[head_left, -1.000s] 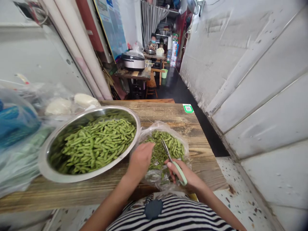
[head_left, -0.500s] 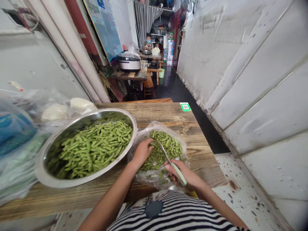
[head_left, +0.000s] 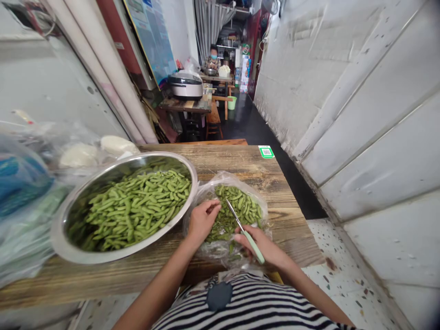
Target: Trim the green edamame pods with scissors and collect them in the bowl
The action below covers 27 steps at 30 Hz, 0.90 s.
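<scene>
My right hand is wrapped around a pair of scissors with pale green handles. Their metal blades point up and left, over the green edamame pods in a clear plastic bag. Just left of the blade tips is my left hand, thumb and fingers pinched together above the bag; anything between them is too small to make out. Left of that hand stands a large steel bowl, filled with many more edamame pods.
The wooden table carries plastic bags at its left end and a green QR code sticker at the far right corner. A whitish wall runs along the right. Farther back, a rice cooker sits on another table.
My left hand has drawn back slightly from the pods, its thumb and fingers now closer together. My right hand keeps the scissors in nearly the same place. The view has shifted a little.
</scene>
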Each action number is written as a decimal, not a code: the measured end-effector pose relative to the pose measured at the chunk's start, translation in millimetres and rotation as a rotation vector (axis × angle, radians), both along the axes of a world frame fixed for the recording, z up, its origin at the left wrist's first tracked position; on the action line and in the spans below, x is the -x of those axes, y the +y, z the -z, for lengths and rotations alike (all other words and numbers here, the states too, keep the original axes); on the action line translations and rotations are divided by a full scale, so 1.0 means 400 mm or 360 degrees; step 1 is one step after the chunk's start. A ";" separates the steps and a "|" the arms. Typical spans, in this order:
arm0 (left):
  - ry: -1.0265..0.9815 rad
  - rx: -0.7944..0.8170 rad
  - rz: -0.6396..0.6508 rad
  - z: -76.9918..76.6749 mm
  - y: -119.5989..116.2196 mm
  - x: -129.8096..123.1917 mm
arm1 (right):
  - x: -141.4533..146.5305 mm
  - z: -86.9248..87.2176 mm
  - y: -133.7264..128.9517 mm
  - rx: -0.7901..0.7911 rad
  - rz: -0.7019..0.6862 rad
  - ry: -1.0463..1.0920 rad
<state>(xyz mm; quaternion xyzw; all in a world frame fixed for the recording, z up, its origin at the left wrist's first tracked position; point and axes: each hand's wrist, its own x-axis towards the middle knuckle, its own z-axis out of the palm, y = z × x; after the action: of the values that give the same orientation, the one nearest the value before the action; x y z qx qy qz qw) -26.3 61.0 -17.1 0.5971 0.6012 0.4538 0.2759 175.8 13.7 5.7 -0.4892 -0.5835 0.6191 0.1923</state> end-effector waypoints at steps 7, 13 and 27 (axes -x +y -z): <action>0.0064 -0.0176 -0.0130 -0.018 -0.024 -0.020 | 0.008 -0.018 0.003 -0.0211 -0.0076 -0.0151; 0.0318 -0.0594 0.0067 -0.012 -0.039 -0.024 | 0.020 -0.024 -0.001 -0.0129 -0.0074 -0.0125; 0.0156 -0.0325 -0.0066 -0.013 -0.047 -0.030 | 0.031 -0.010 -0.001 0.0063 0.0070 0.0048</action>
<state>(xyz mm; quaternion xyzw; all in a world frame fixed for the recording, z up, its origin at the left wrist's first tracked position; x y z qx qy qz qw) -14.4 42.2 -12.1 0.6309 0.5768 0.4887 0.1745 163.3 13.4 9.9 -0.4962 -0.5574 0.6333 0.2050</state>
